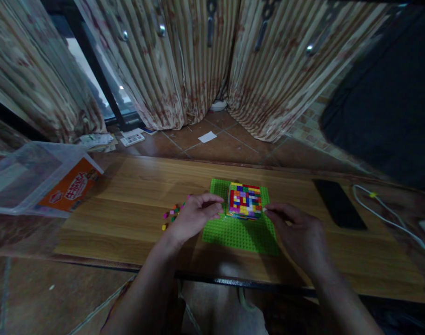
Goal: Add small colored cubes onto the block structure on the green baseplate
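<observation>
A block built of many coloured toy bricks (245, 200) stands on a green studded baseplate (238, 239), toward its back. Beside the block's left face is my left hand (198, 214), its fingers loosely curved and thumb apart from the forefinger, with nothing visible between them. My right hand (296, 230) is at the right side of the block, thumb and forefinger pinched on a small white brick (264, 210). Several loose bricks (172, 214) lie on the table left of the baseplate, partly hidden behind my left hand.
The wooden table (129, 186) carries a clear plastic bin (34, 172) with an orange label at the left. At the right lie a black phone (339, 204) and a white cable (383, 216). Curtains (198, 60) hang beyond, above a tiled floor holding papers (207, 137).
</observation>
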Demonstrator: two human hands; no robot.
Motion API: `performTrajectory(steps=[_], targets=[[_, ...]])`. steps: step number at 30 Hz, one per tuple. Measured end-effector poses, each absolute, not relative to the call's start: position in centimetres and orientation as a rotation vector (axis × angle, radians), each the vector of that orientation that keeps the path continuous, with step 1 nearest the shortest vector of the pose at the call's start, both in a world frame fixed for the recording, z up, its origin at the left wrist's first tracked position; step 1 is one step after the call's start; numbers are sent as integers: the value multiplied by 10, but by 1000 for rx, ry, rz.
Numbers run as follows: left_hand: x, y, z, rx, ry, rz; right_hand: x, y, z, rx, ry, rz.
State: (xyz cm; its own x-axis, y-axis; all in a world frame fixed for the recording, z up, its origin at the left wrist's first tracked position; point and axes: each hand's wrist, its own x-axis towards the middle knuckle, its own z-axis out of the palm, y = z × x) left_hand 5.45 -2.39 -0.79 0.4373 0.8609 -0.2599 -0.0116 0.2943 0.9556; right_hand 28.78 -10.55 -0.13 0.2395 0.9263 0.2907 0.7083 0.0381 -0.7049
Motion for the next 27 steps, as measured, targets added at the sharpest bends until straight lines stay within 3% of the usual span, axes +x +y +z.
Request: performTrajectory(steps=[27], targets=[[54,-24,-5,1161,981,665,280,-102,-13,-1673,-1687,226]])
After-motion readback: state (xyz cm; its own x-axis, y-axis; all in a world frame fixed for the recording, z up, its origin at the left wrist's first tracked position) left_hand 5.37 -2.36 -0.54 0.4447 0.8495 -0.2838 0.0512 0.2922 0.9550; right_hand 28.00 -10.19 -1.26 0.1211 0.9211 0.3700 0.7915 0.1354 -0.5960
